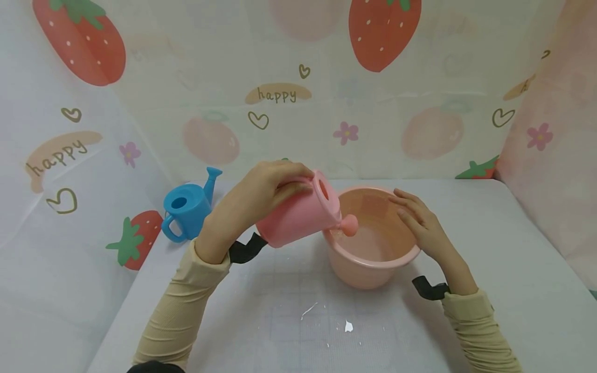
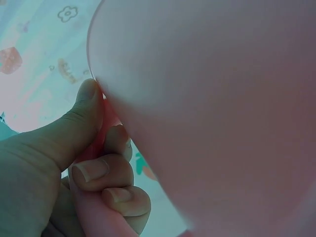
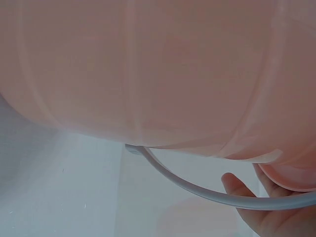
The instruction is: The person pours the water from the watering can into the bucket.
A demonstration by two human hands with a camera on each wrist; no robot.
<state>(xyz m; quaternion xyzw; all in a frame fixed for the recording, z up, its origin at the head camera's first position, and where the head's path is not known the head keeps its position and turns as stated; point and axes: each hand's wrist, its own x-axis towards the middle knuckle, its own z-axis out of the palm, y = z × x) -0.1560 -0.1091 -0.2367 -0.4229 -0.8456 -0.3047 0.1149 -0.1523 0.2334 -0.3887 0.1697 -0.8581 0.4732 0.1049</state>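
In the head view my left hand (image 1: 270,186) grips the handle of a pink watering can (image 1: 298,217). The can is tipped to the right, and its round spout head (image 1: 349,225) hangs over the left part of a light pink basin (image 1: 364,277). The left wrist view shows the thumb and curled fingers on the handle (image 2: 98,210) beside the can's wall. Fingers fairly straight, my right hand (image 1: 424,228) touches the basin's right rim. In the right wrist view the basin's ribbed wall hides part of that hand (image 3: 271,219).
A blue watering can (image 1: 186,210) stands at the table's back left. A grey curved bail handle (image 3: 197,190) shows beside the basin in the right wrist view. Small white shiny spots (image 1: 349,326) lie on the white table (image 1: 503,248) in front. Strawberry-printed cloth (image 1: 373,119) hangs behind.
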